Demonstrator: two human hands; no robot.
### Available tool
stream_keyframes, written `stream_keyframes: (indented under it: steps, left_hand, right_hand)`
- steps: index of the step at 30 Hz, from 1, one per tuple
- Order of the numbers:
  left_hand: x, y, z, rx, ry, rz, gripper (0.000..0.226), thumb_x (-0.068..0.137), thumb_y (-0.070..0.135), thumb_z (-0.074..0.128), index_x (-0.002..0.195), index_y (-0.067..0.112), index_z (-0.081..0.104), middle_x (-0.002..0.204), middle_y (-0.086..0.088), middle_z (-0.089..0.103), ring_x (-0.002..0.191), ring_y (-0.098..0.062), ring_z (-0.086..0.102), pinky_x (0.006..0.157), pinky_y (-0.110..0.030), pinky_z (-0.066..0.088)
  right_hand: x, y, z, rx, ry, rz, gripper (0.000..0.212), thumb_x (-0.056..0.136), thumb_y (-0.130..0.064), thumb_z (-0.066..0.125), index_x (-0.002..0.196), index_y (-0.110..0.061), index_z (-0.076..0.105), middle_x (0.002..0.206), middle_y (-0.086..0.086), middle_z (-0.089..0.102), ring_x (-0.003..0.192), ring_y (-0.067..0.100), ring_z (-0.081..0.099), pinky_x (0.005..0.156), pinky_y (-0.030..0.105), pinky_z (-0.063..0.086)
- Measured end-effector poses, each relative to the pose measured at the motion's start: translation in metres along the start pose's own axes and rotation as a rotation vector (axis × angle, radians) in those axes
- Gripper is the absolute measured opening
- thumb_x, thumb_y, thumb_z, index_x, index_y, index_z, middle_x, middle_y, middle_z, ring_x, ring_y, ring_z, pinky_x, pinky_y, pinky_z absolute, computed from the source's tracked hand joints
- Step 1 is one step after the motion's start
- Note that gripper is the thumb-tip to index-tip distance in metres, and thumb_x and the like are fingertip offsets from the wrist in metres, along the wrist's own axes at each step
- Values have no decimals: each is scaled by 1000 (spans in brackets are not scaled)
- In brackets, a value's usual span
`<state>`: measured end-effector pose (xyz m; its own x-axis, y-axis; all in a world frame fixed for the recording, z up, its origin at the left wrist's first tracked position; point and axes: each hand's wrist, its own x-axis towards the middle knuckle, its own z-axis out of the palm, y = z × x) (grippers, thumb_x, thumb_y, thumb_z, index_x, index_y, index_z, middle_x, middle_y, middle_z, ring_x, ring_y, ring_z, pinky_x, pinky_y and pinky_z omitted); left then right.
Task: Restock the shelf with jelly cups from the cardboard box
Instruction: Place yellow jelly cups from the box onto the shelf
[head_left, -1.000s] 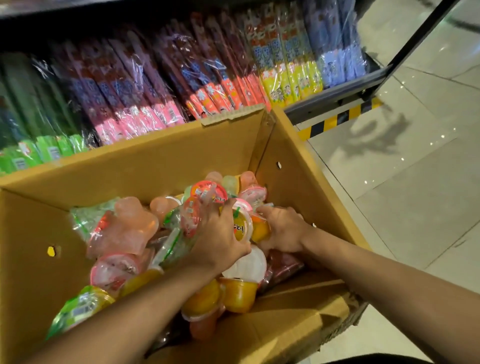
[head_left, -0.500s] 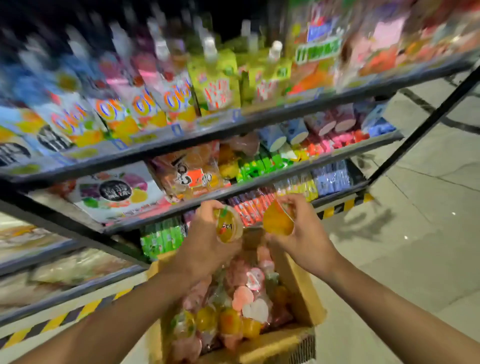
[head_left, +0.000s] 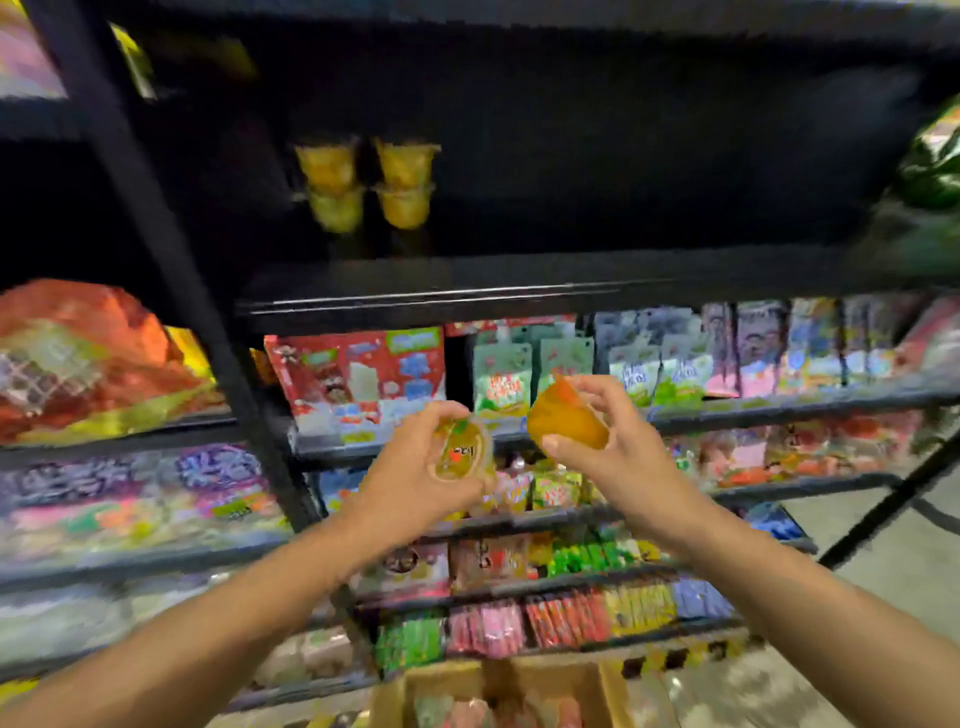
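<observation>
A dim shop aisle is lined with black metal shelving (head_left: 519, 301) crowded with bright snack packs, all smeared by motion blur. The dark upper shelf serves as landmark: on it, left of centre, stand four yellow jelly cups (head_left: 363, 182), stacked in two pairs side by side. Below that shelf, a red box (head_left: 358, 379) and green pouches (head_left: 504, 384) carry printing too blurred to read. Left of the black upright post, an orange-red mesh bag (head_left: 88, 358) lies on a lower shelf.

Below the upper shelf, the left hand (head_left: 415, 478) curls its fingers round a yellow jelly cup (head_left: 462, 452), its lid toward the camera; the lid shows red and green marks, but no words can be made out. Just beside it, the right hand (head_left: 613, 447) grips an orange jelly cup (head_left: 566, 421) between thumb and fingers, tilted on its side. Far below, at the bottom edge, the open cardboard box (head_left: 498, 686) holds more cups.
</observation>
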<state>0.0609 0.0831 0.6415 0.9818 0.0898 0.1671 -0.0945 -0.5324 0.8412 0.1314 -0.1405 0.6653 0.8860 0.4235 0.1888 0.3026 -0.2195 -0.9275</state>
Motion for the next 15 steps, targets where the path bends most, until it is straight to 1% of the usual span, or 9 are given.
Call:
stream_keyframes:
  steps: [2,3,4,5,7,9,11,13,15]
  left_hand:
    - [4,19,-28,43,63,40,65,58,57,72,116,38,48,112,10,60,103,-2,60,91,-22,47]
    - [6,26,-40,64,92,53,66,59,58,72,117,39,48,114,10,59,105,-4,59,93,-24,48]
    - [7,32,-51,88,120,58,69,58,58,74,119,39,48,116,12,58,107,-5,59,93,-24,47]
    - [7,39,-61,111,151,62,72,58,58,75,121,39,48,116,14,58,107,-4,58,92,-22,47]
    - [8,50,-78,148,200,49,75,61,51,84,125,35,48,114,16,59,104,-4,60,89,-21,48]
    - [9,56,-90,199,242,34,74,67,40,89,129,30,49,115,13,61,104,-7,62,89,-23,49]
    - [14,62,-101,251,272,25,75,69,40,88,131,29,49,116,11,62,103,-7,62,85,-20,49]
    - [18,67,-111,311,279,3,77,69,44,87,134,30,47,118,11,60,103,-6,61,78,-15,47]
    - [22,71,-120,352,298,-5,80,69,47,86,136,29,48,120,11,58,105,-7,59,79,-15,45]
  right_hand:
    - [13,-28,5,24,-12,-59,49,82,-6,80,121,-19,53,108,-5,63,92,2,65,80,18,52]
    - [19,-40,8,22,-23,-90,48,82,-3,79,120,-20,54,101,-10,65,87,-2,65,80,18,52]
    - [25,-51,11,15,-39,-116,48,81,-6,80,119,-24,56,99,-13,66,88,-1,66,83,22,54]
    - [30,-60,13,11,-52,-139,49,80,-11,83,118,-28,57,101,-15,66,92,4,67,87,30,56]
    - [43,-76,16,-8,-64,-191,54,72,-27,85,118,-35,57,108,-10,64,99,13,65,90,42,55]
    - [57,-87,20,-64,-76,-242,60,64,-40,82,119,-40,56,116,-6,61,103,13,62,90,44,54]
    - [72,-92,23,-125,-88,-289,65,64,-45,84,122,-44,53,121,-6,57,108,11,59,91,39,52]
    - [85,-94,27,-215,-119,-319,71,71,-40,87,131,-43,50,126,-9,50,112,7,51,91,24,45]
    - [97,-95,32,-307,-144,-344,78,73,-37,87,140,-37,46,128,-8,44,115,4,45,89,11,36]
